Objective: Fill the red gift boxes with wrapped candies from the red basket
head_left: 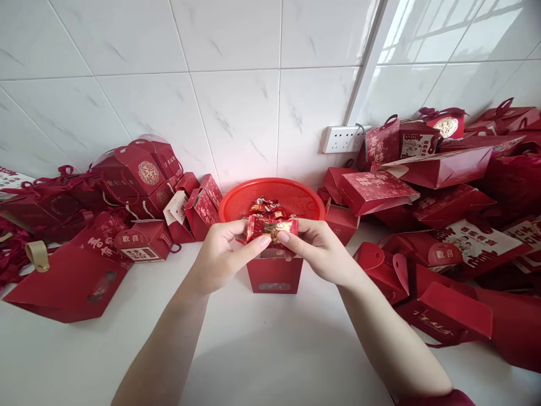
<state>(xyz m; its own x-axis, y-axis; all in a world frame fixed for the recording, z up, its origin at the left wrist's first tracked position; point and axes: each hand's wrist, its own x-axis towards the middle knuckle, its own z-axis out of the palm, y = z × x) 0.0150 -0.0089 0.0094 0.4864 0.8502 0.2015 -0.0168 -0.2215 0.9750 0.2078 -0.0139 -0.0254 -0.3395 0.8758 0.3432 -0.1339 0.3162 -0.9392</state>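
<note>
Between both hands is a red and gold wrapped candy (273,225), held level by its two ends. My left hand (226,256) pinches the left end, thumb in front. On the other end my right hand (319,251) closes in the same way. Just below the hands stands a red gift box (274,276), its top partly hidden by fingers. Behind them a red plastic basket (236,197) holds several wrapped candies (270,207).
Red gift boxes (143,169) are stacked on the left, with a larger red box (71,282) nearer me. A bigger heap of red boxes (443,169) covers the right side. A white power strip (344,139) is fixed to the tiled wall (236,101) behind the white table (270,349).
</note>
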